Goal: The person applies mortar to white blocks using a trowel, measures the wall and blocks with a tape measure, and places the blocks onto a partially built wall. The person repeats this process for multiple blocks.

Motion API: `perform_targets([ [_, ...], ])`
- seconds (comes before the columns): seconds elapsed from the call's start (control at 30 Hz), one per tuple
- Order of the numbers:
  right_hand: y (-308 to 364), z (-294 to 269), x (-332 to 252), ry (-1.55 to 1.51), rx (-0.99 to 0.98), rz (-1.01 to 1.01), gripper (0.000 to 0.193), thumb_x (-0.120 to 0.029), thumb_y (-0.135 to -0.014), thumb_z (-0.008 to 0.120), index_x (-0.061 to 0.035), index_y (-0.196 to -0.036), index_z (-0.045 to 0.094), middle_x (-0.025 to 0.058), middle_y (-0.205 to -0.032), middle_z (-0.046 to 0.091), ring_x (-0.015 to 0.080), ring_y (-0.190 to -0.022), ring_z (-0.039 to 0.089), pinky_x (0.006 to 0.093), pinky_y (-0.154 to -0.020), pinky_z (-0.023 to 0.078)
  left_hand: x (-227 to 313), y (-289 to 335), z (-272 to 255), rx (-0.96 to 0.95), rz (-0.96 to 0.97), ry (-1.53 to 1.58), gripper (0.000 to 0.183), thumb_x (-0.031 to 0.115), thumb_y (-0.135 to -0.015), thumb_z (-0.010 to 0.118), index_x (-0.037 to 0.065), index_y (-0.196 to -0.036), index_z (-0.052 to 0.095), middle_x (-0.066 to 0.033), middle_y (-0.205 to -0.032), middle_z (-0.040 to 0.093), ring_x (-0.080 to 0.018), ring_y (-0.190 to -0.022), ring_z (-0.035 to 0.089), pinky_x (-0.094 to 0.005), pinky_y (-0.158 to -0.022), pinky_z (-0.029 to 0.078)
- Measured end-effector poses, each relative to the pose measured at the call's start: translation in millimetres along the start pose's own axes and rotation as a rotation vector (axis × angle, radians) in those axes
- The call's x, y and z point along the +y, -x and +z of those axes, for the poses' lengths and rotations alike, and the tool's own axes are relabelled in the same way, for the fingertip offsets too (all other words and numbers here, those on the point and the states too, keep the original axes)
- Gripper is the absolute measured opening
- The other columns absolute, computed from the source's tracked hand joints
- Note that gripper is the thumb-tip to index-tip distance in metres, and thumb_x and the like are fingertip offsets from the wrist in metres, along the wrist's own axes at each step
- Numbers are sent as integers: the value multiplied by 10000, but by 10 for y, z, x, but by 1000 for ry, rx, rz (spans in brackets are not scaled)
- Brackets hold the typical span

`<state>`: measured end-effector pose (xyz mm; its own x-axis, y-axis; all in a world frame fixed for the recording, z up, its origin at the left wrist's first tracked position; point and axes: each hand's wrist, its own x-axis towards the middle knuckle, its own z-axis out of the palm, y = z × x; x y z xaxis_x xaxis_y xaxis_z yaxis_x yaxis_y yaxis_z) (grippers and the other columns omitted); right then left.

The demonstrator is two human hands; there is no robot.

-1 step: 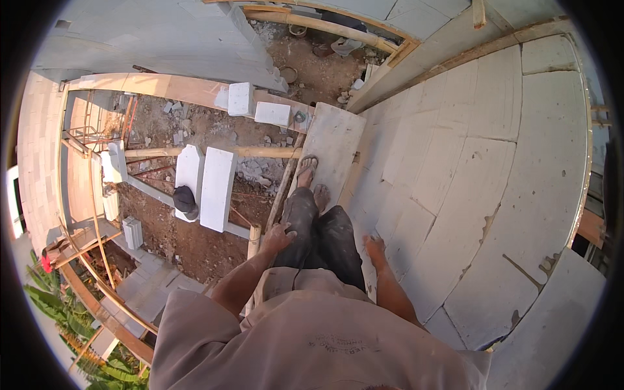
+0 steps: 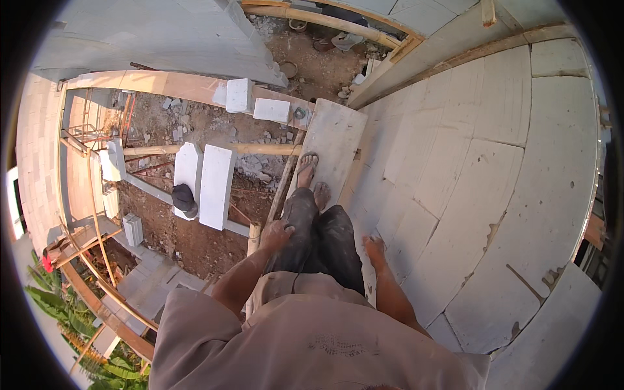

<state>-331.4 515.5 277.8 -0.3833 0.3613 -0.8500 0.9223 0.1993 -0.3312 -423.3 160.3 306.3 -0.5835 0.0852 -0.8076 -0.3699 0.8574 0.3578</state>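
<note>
My left hand (image 2: pixel 277 235) rests against the left thigh of my dark, dusty trousers (image 2: pixel 301 218), fingers loosely bent and apart, with nothing visible in it. Beside my right leg hangs my right hand (image 2: pixel 374 250), close to the pale block wall (image 2: pixel 448 214); its fingers are loosely apart and no held object shows. My sandalled left foot (image 2: pixel 307 170) and my right foot (image 2: pixel 322 194) stand on a narrow pale plank (image 2: pixel 333 133). Parts of both palms are hidden.
Lower on the left, two long white blocks (image 2: pixel 216 188) lie across supports, with a dark cap-like item (image 2: pixel 184 200) on one. More white blocks (image 2: pixel 239 95) sit on a wooden board (image 2: pixel 162 84). Bamboo poles (image 2: pixel 260 149) cross above rubble-strewn soil (image 2: pixel 188 240).
The view has shifted very slightly, so the wall and plank appear a little displaced. Both hands keep nearly the same pose beside my legs.
</note>
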Motion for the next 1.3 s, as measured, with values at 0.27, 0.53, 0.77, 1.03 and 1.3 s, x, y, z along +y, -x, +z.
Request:
perform_targets([
  [0.27, -1135, 851, -366, 30, 63, -44, 291, -257, -852, 610, 6, -944, 692, 168, -890, 701, 303, -830, 663, 402, -793, 493, -527, -2686, 11, 275, 162, 12, 308, 257, -787, 668, 94, -1048, 690, -195, -1027, 667, -385, -995, 624, -476, -848, 501],
  [0.53, -1721, 1494, -717, 313, 24, -329, 212, -188, -814, 697, -44, -966, 660, 119, -965, 666, 324, -915, 615, 410, -844, 465, -561, -6008, 230, 371, 447, -256, 356, 133, -788, 658, 118, -1143, 671, -206, -1060, 637, -385, -965, 616, -460, -868, 507],
  [0.77, -2176, 1285, -873, 116, -5, -125, 198, -130, -779, 713, -33, -942, 654, 127, -943, 668, 303, -911, 641, 398, -815, 493, -424, -7476, 393, 428, 191, -537, 757, 245, -734, 797, 261, -1411, 458, -199, -1437, 394, -431, -1281, 425, -505, -1015, 428],
  [1.03, -2010, 1348, -752, 1, -5, -37, 234, -193, -790, 729, -25, -940, 666, 150, -931, 688, 323, -920, 645, 410, -823, 499, -218, -7065, 386, 635, 341, -424, 634, 160, -689, 692, 155, -1303, 531, -252, -1108, 547, -433, -969, 613, -489, -819, 524],
  [1.3, -1386, 1375, -1068, -33, 194, -242, 329, -285, -868, 675, -17, -1059, 657, 186, -997, 666, 338, -978, 630, 417, -869, 488, 813, -3923, -135, -219, 397, -85, 714, 224, -583, 860, 91, -1227, 581, -157, -1189, 605, -278, -1117, 585, -392, -967, 466],
])
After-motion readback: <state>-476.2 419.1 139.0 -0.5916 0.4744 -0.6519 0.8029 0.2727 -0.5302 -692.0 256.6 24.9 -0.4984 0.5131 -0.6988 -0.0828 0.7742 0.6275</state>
